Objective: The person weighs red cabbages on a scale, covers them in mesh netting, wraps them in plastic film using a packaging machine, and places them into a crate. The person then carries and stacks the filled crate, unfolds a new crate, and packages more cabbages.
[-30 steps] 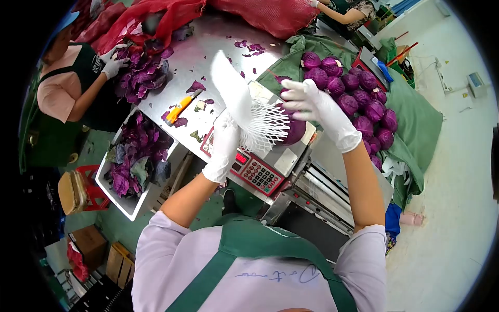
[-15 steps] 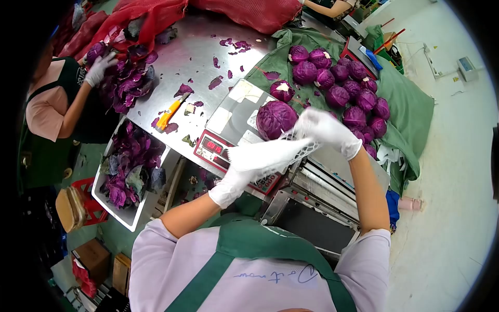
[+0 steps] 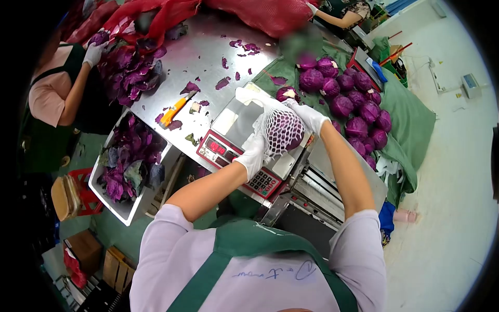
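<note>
A red cabbage (image 3: 295, 136) sits on the weighing scale (image 3: 226, 120), with a white foam net sleeve (image 3: 278, 127) stretched over much of it. The sleeve's loose white end reaches toward the upper left. My left hand (image 3: 253, 155), in a white glove, grips the net on the cabbage's near left side. On the far right side, my gloved right hand (image 3: 310, 117) holds the net's edge against the cabbage; some of its fingertips are hidden. A smaller red cabbage (image 3: 287, 93) lies just beyond the scale.
Several red cabbages (image 3: 356, 106) rest on a green cloth (image 3: 410, 119) to the right. An orange-handled knife (image 3: 175, 111) and leaf scraps lie on the metal table (image 3: 195, 57). A white bin (image 3: 132, 210) holds leaves. At left, a co-worker's gloved hand (image 3: 93, 54) handles a cabbage.
The net sleeve, earlier stretched between my hands in front of the cabbage, now covers much of it. Both hands have moved to the cabbage's sides. The co-worker's hand has risen slightly.
</note>
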### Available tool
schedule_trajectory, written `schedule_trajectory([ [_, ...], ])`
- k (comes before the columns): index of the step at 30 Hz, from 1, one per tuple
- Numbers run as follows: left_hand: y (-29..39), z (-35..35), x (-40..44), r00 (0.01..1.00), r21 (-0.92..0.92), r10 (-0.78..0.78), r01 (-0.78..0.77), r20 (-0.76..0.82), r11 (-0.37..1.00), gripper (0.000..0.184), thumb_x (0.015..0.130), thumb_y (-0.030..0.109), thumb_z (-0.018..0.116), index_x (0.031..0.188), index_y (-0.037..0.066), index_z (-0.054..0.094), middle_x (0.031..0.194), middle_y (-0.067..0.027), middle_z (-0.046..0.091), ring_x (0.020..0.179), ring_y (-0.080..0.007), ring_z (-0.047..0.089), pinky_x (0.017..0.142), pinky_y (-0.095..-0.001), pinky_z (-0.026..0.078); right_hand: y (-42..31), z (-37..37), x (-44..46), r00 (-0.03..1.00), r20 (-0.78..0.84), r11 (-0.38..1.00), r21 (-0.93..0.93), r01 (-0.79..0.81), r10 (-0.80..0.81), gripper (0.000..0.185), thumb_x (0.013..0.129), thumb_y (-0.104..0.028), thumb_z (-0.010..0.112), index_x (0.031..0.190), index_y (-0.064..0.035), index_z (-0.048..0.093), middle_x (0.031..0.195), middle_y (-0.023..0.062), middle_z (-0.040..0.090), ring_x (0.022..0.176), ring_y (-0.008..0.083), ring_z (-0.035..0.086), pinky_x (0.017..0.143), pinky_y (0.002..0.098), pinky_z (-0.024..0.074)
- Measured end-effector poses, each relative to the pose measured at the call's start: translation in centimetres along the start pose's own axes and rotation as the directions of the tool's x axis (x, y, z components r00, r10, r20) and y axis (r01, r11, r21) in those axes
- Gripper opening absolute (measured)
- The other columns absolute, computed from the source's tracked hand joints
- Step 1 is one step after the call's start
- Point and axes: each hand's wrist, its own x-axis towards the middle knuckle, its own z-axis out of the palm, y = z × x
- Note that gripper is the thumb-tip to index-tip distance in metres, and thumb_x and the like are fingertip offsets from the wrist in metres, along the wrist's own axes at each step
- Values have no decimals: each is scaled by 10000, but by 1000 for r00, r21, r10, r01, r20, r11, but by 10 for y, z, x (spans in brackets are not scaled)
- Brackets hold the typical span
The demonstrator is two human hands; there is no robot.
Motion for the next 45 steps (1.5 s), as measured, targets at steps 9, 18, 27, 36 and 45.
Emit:
schedule_trajectory([
  [9,-32,-33,-88,857,-222,439,-389,268,894,677,938,582,439,1411,100,404,1340,-114,531,1203,-216,539,1009,-410,452,17,72,-166,707,-594,744,254,618,-384,358,1022,-211,419,1051,71,638,979,108,683,915,153,603,846,281,459],
  [18,-39,-25,-155,943,-431,86,64,320,900,537,984,461,422,1280,17,480,1186,-212,602,1071,-362,600,998,-503,450,59,90,-281,887,305,575,816,-56,-347,410,935,-295,535,1010,80,681,1048,180,681,904,237,668,874,345,509],
  [27,-90,34,-188,865,-516,76,222,496,827,368,753,200,487,969,-62,629,962,-213,675,898,-354,649,912,-462,505,162,132,-286,940,-248,471,817,333,-233,323,995,-266,485,1143,6,578,1009,73,648,953,144,618,846,261,501],
  [36,-141,127,-211,770,-290,68,156,634,944,267,802,122,572,963,-80,641,946,-194,683,849,-317,681,856,-416,541,221,151,-384,984,-23,-151,988,-4,-178,455,993,-407,398,1264,-86,572,1208,75,629,1058,193,601,965,362,481],
  [45,-142,163,-226,466,-9,813,-866,348,500,256,944,160,513,1147,10,558,1218,-108,557,1176,-196,515,1053,-353,371,236,76,-384,937,-204,-416,906,72,-283,525,985,-423,320,1266,-39,542,1201,135,614,1089,260,596,986,425,481],
])
